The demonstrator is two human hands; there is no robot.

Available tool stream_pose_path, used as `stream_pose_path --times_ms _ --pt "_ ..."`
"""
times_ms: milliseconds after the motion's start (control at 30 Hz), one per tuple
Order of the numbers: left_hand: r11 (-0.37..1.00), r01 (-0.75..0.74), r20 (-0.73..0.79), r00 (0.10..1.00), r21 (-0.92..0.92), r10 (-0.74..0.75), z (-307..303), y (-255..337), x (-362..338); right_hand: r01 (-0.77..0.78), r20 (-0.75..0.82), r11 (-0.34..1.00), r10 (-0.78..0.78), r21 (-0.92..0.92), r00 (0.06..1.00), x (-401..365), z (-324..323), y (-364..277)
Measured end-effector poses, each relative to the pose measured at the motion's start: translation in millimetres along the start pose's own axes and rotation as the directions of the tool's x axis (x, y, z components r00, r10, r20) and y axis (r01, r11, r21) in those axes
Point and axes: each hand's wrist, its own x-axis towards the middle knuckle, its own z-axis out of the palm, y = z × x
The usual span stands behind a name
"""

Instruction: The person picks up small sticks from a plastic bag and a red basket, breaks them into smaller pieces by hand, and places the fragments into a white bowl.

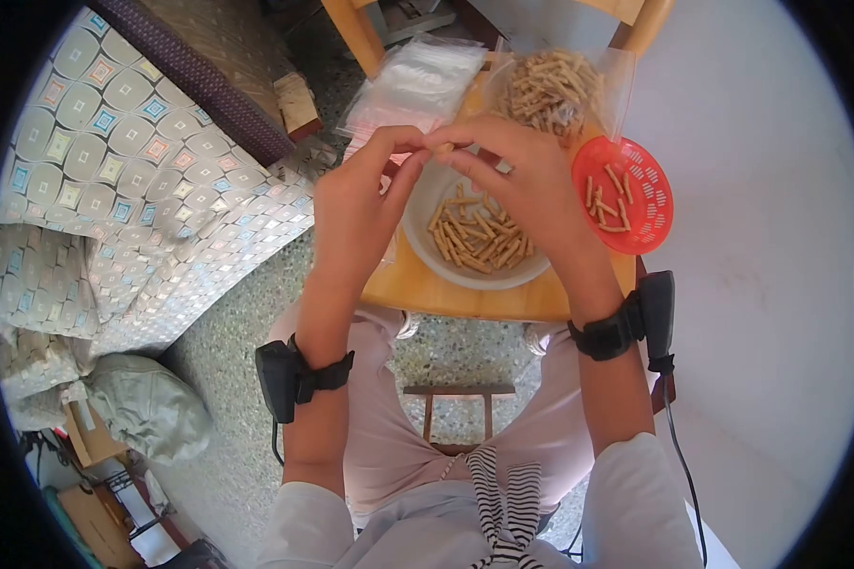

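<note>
My left hand [359,201] and my right hand [520,171] meet above a white bowl [477,281], fingertips nearly touching. Between the pinched fingers of my right hand shows a small tan stick [444,148], seen mostly end-on. My left thumb and index finger are closed right beside it; whether they also grip it or something else is hidden. Below, several short tan sticks [479,235] lie in the bowl. To the right, a red slotted plastic basket [651,204] holds several more sticks. Behind my right hand stands a clear plastic bag [555,90] full of such sticks.
Flat clear zip bags [422,81] are stacked behind my left hand. Everything stands on a wooden chair seat [503,302]. A patterned cloth-covered bed [142,180] is on the left, a white wall [750,284] on the right. Cabled black bands [612,332] sit on both forearms.
</note>
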Motion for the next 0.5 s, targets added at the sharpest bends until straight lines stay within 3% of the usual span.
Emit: stream_pose_path --times_ms 167,267,433,500 --pt "1.0 -0.017 0.023 1.0 0.005 0.017 0 3 -1 0.099 0.0 0.995 -0.099 -0.005 0.995 -1 3 2" --pt "0.999 0.037 0.06 0.998 -0.023 -0.035 -3 5 0 0.062 0.018 0.998 -0.062 0.004 0.998 -2 5 0" --pt "0.997 -0.051 -0.012 0.999 -0.052 0.051 -11 2 4 0.006 -0.075 1.0 -0.004 0.024 0.997 -1 4 1" --pt "0.994 -0.055 -0.057 0.997 -0.097 0.049 -11 1 4 -0.056 -0.034 0.998 0.057 0.025 0.998 0 -2 -1"
